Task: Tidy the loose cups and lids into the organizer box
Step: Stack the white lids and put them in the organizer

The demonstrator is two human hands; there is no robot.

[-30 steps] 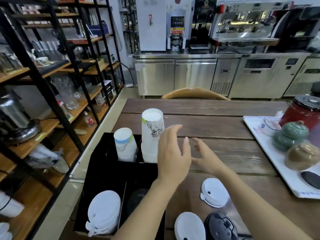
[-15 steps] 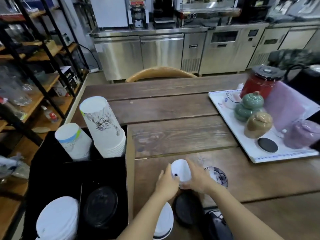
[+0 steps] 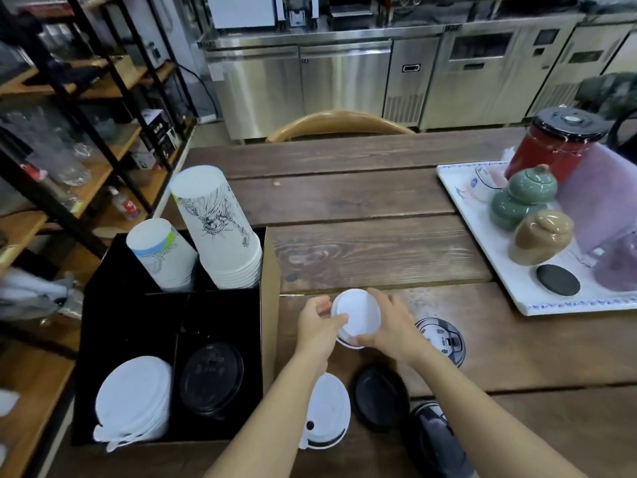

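Note:
A white lid (image 3: 358, 313) is held just above the wooden table, gripped from the left by my left hand (image 3: 319, 327) and from the right by my right hand (image 3: 393, 327). The black organizer box (image 3: 138, 322) stands to the left. Its back compartments hold two stacks of white paper cups (image 3: 220, 229), its front ones a stack of white lids (image 3: 134, 401) and black lids (image 3: 211, 377). Loose on the table lie a white lid (image 3: 327, 410), a black lid (image 3: 381, 396), a clear printed lid (image 3: 441, 339) and a dark lid (image 3: 436, 439).
A white tray (image 3: 489, 250) at the right carries green and tan ceramic jars (image 3: 524, 196), a red canister (image 3: 555, 146) and a black coaster. A chair back (image 3: 339, 120) shows behind the table. Black shelving (image 3: 86, 98) stands on the left, steel counters at the back.
My hands dropped from beside the cup stacks to the loose lids and took hold of a white lid. The view tilted down and to the right.

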